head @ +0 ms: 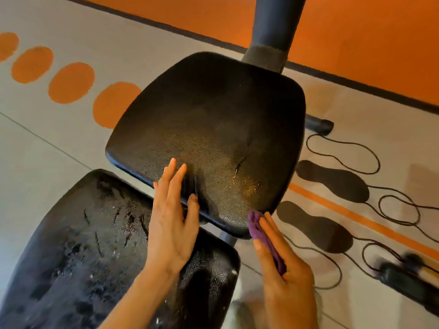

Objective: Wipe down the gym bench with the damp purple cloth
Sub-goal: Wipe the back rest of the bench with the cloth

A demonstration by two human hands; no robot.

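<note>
The big black gym bench (pixel 209 129) looks partly wiped, its near pad (pixel 95 245) streaky wet and the far seat less so, while the left hand (pixel 172 217) presses flat and open on the seat's near edge and the right hand (pixel 282 269) holds the bunched purple cloth (pixel 257 225) against its near right corner.

The gym bench (pixel 209 129) has two black, grained pads, the nearer one streaked with wet patches, the farther one scuffed near its right edge. The purple cloth (pixel 262 236), bunched, presses against the farther pad's near right corner.
</note>
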